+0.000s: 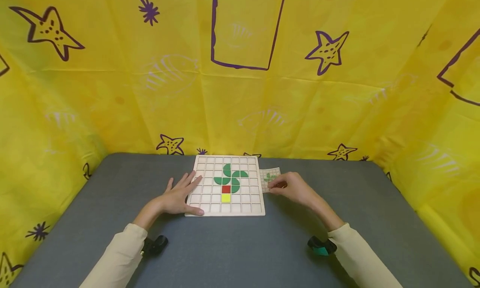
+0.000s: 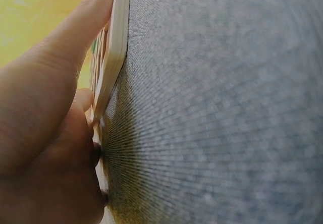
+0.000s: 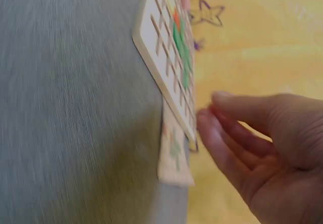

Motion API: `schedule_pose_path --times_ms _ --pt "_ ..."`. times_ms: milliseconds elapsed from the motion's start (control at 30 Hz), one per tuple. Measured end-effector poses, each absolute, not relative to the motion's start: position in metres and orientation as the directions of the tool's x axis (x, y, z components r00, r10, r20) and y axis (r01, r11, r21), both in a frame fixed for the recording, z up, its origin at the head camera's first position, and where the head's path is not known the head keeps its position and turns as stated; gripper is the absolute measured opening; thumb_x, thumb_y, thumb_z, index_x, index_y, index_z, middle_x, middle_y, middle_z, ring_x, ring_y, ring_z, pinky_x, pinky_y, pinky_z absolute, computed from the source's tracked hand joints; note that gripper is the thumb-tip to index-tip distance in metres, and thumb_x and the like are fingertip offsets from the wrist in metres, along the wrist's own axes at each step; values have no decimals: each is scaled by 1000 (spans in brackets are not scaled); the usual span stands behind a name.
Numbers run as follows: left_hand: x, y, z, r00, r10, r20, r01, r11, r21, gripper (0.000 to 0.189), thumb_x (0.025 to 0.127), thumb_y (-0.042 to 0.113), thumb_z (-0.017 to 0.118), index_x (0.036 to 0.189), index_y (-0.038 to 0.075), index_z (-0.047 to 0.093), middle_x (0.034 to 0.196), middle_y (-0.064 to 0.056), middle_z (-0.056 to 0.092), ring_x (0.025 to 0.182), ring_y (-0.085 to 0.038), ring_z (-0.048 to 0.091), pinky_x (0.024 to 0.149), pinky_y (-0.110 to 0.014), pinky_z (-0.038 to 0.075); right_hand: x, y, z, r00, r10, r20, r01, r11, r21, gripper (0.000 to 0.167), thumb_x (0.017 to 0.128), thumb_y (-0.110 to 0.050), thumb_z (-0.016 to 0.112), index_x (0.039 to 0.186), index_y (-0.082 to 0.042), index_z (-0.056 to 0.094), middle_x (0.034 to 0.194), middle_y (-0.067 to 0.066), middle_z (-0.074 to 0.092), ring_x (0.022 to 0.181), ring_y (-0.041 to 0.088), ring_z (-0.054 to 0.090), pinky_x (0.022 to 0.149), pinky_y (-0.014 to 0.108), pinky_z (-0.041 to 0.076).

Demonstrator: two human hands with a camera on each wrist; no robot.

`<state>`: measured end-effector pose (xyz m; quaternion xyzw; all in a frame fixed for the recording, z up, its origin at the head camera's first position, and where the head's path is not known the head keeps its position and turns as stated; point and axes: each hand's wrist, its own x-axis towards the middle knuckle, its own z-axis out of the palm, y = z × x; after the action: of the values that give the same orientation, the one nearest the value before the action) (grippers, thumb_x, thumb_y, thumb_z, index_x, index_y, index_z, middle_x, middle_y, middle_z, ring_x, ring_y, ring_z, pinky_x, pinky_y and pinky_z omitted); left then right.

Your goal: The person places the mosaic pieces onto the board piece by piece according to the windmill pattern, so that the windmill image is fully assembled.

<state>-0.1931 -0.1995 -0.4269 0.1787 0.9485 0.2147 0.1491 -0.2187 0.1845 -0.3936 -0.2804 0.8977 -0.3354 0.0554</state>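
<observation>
A pale wooden grid board (image 1: 206,207) lies on the table. Set in its squares are several green quarter-round pieces (image 1: 235,185), a red square (image 1: 226,189) and, just in front of that, a yellow square (image 1: 226,198). My left hand (image 1: 175,197) rests spread on the board's left edge, thumb at the near corner. Over a small printed pattern card (image 1: 276,171), my right hand (image 1: 296,191) hovers with bent fingers. The right wrist view shows thumb and fingertips slightly apart above the card (image 3: 174,171), nothing visible between them. Part of the card is covered by the hand in the head view.
The board and card lie toward the back of a dark grey table (image 1: 240,254). Behind and at both sides hangs a yellow curtain (image 1: 240,96) with purple starfish drawings. Black wrist devices (image 1: 155,245) sit beneath both forearms.
</observation>
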Motion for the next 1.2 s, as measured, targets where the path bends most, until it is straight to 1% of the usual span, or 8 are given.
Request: schedule_pose_path --times_ms 133,400,600,700,833,967,1067,1200 --pt "-194 -199 -427 -893 399 -210 272 848 456 116 73 62 76 157 8 17 163 -21 2 147 -45 0 108 -71 -8 -218 210 -390 -812 -582 51 -489 629 -604 14 86 -9 74 100 -3 76 94 4 74 82 14 67 73 29 55" --pt "-194 -199 -428 -891 408 -198 282 840 463 117 73 63 75 157 8 17 163 -21 1 147 -45 0 108 -70 -9 -213 263 -392 -816 -577 -22 -471 687 -553 22 82 -3 76 104 0 74 99 10 74 89 25 70 76 34 57" --pt "-192 -200 -428 -893 406 -193 280 838 469 116 73 61 76 157 7 18 163 -22 2 147 -45 1 108 -70 -8 -203 291 -392 -787 -612 -79 -467 674 -572 31 78 -5 80 108 0 73 107 13 72 98 34 69 78 37 57" --pt "-192 -199 -427 -895 403 -191 278 839 468 115 73 61 77 157 7 18 163 -22 3 147 -45 1 108 -70 -8 -199 301 -393 -774 -627 -85 -485 674 -557 34 77 -8 82 109 -3 73 110 12 71 98 32 68 78 36 57" --pt "-192 -199 -427 -894 404 -192 280 840 465 115 73 61 77 157 7 18 162 -22 3 147 -45 1 108 -71 -8 -192 310 -396 -764 -644 -48 -543 681 -491 33 76 -9 82 107 -6 74 107 7 71 98 27 66 78 35 56" --pt "-193 -199 -427 -892 407 -195 282 841 461 115 74 62 76 157 8 17 163 -21 3 147 -45 1 108 -70 -8 -184 313 -397 -759 -651 -25 -578 690 -436 31 76 -9 82 106 -6 74 104 4 73 97 27 67 80 37 55" --pt "-193 -200 -427 -890 412 -194 284 835 471 116 73 63 76 157 7 18 162 -22 2 147 -45 0 108 -70 -9 -180 318 -399 -766 -642 -27 -567 696 -441 31 77 -10 82 106 -6 74 104 5 73 96 26 67 78 35 55" --pt "-193 -201 -429 -890 406 -208 275 841 465 119 72 67 74 158 10 15 163 -19 -1 148 -42 -3 109 -67 -11 -176 323 -402 -774 -632 -19 -548 686 -480 30 77 -8 81 106 -6 74 104 7 72 93 23 67 74 32 56"
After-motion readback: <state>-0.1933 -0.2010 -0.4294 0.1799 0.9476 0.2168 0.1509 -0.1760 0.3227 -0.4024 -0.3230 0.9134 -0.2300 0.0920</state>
